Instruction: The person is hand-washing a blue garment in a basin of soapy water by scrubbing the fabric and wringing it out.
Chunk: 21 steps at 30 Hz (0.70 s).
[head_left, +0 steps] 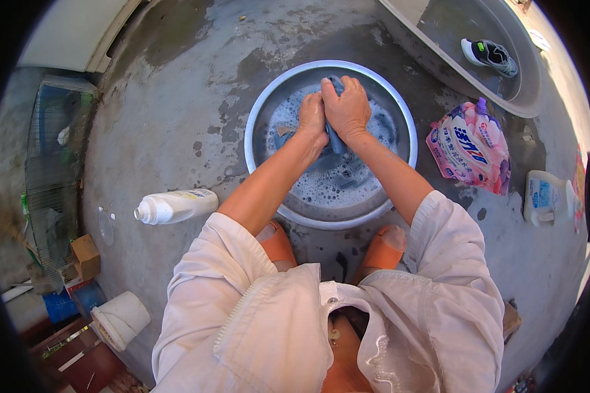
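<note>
A round metal basin (412, 134) of sudsy water stands on the floor in front of me. Above its foam, my left hand (313, 118) and my right hand (347, 107) are pressed close together, fingers closed around a wet blue-grey cloth (335, 142). Part of the cloth sticks out above my right thumb, and its lower end hangs between my wrists. The bunched middle is hidden inside my hands. More greyish fabric (351, 173) lies partly under the suds.
A white bottle (177, 206) lies on its side at the left. To the right are a pink detergent pouch (469, 147) and a white jug (545, 198). A large tub (432, 56) holding a sneaker (490, 57) is at far right. A wire cage (54, 170) and white bucket (121, 319) stand left.
</note>
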Available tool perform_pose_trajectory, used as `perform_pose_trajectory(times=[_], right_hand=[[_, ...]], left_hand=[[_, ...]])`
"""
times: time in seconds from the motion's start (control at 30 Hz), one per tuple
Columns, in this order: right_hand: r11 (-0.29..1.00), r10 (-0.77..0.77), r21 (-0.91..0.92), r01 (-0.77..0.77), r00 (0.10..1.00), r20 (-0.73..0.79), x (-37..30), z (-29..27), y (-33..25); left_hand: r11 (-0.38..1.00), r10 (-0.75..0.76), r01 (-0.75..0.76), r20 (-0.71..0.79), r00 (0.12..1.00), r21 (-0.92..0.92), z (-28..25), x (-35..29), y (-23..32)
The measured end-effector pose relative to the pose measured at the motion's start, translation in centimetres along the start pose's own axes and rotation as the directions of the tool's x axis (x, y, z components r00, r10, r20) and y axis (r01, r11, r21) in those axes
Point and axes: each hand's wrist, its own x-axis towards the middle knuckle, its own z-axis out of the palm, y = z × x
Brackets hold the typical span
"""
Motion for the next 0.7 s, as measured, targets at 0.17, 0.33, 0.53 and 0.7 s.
perform_pose_trajectory(times=[0.17,0.33,0.53,0.7], right_hand=[[0.985,0.152,-0.074,-0.155,0.988,-0.038,1.1,-1.7,1.8],[0.961,-0.276,0.006,0.276,0.96,0.039,-4.8,-1.0,-2.3],[0.977,0.002,-0.212,-0.019,0.997,-0.076,2.4,-0.9,2.5],[0.977,0.093,-0.191,-0.099,0.995,-0.038,4.2,-4.8,9.5]], left_hand=[[0.994,-0.096,0.097,-0.019,0.995,0.046,2.2,-1.2,-1.4],[0.987,-0.157,0.159,0.104,0.982,-0.017,-3.1,1.4,1.6],[0.965,-0.249,0.239,0.09,0.964,0.108,0.4,-2.4,1.7],[0.9,-0.288,0.178,0.237,0.928,0.397,-2.5,-2.4,8.0]])
